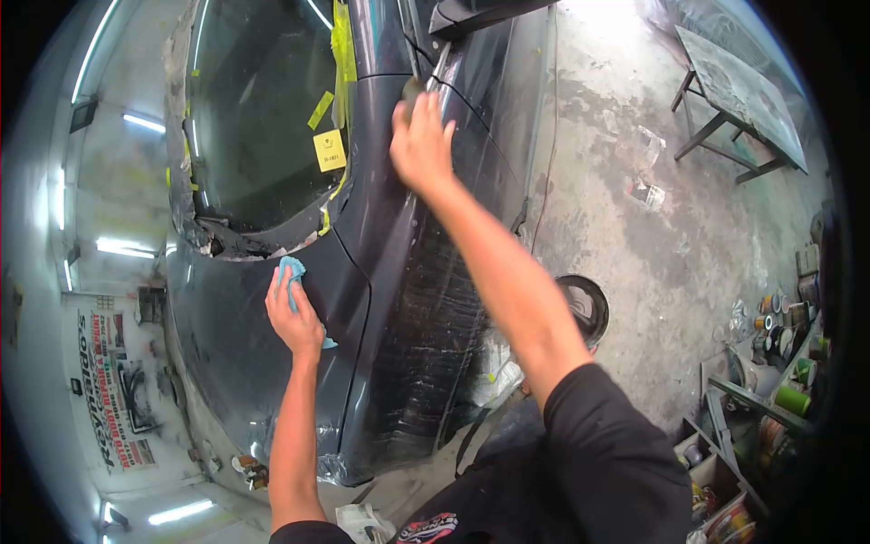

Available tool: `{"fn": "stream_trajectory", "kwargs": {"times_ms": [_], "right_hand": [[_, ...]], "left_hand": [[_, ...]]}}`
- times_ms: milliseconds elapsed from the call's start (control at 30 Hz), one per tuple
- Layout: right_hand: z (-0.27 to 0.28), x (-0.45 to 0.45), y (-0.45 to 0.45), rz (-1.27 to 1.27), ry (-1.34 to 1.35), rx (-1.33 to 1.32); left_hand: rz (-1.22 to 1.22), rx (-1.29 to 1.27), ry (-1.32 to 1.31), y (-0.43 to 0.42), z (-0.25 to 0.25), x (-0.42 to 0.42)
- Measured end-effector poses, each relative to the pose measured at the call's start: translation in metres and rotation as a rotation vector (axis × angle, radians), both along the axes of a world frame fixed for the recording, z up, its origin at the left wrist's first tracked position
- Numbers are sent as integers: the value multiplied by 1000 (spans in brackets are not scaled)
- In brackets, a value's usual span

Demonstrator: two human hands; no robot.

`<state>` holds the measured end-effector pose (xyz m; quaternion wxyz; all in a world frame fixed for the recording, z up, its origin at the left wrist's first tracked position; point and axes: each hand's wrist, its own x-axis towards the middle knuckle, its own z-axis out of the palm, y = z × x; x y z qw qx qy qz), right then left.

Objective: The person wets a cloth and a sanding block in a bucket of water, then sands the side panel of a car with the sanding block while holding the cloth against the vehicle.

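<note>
A person's left hand presses a blue cloth, fingers curled around it, to a dark car body panel just below the taped lower edge of the window. The right hand reaches to the side of the car near a long seam, fingers bent over a dark, rounded pad, partly hidden; how firmly they grip cannot be told. Open concrete floor separates the car from a table, while a round black container sits near the right forearm.
</note>
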<state>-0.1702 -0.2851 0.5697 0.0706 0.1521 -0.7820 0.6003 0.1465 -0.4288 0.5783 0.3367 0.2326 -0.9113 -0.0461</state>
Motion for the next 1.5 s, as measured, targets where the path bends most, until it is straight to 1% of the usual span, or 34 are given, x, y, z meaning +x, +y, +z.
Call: {"fn": "stream_trajectory", "kwargs": {"times_ms": [33, 100, 167, 200, 267, 300, 367, 400, 467, 500, 567, 633, 700, 767, 800, 900, 967, 1000, 1100, 1167, 1200, 1267, 1367, 1467, 1500], "right_hand": [[13, -18, 7, 64, -93, 9], [-4, 15, -8, -54, 35, -58], [-29, 92, -9, -39, 199, 4], [-26, 139, 1, 50, 161, 26], [-35, 215, 14, 199, 189, 68], [-33, 238, 20, 268, 165, 86], [-28, 251, 35, 406, 90, 91], [-11, 244, 52, 567, -143, 3], [13, 230, 84, 663, -330, -158], [-6, 224, 86, 588, -69, -155], [-5, 200, 104, 545, -9, -171], [-17, 168, 105, 459, 99, -189], [-33, 127, 98, 428, 352, -110], [-33, 96, 87, 437, 517, -40], [-31, 82, 81, 482, 599, 0], [-33, 39, 67, 643, 818, 125], [-44, 3, 63, 774, 932, 230], [-51, -13, 62, 834, 955, 209], [-52, -66, 70, 900, 1214, 329], [-61, -111, 73, 943, 1291, 358], [-61, -133, 77, 968, 1297, 350], [-62, -167, 79, 980, 1335, 329], [-49, -181, 60, 946, 1353, 224], [-5, -162, 37, 876, 1381, 168], [0, -158, 33, 862, 1383, 162]], "left_hand": [[10, 4, -7, -1, 0, 1], [35, 20, 4, 2, 2, -2], [42, 27, 35, 4, 5, -8], [35, 13, 46, 0, 3, -8], [42, -6, 49, -5, -1, -2], [53, -13, 51, -9, -3, -3], [68, -37, 58, -9, -3, -5], [75, -53, 59, -8, -3, -3], [99, -57, 69, -4, -4, -2], [124, -55, 63, 2, -5, 1], [180, -57, 59, 11, -6, 0], [218, -113, 64, 32, -14, 2], [250, -143, 56, 61, -23, -2], [278, -140, 34, 94, -27, -10], [296, -91, 15, 106, -32, -15], [412, -95, 40, 121, -38, -36], [515, -94, 45, 123, -43, -49], [572, -99, 50, 126, -45, -55], [789, -89, 80, 139, -54, -79], [915, -94, 120, 139, -58, -99], [973, -96, 131, 140, -51, -111], [1032, -116, 149, 136, -54, -121], [1064, -179, 156, 134, -53, -121], [1071, -182, 143, 133, -54, -123], [1079, -180, 138, 134, -54, -124]]}}
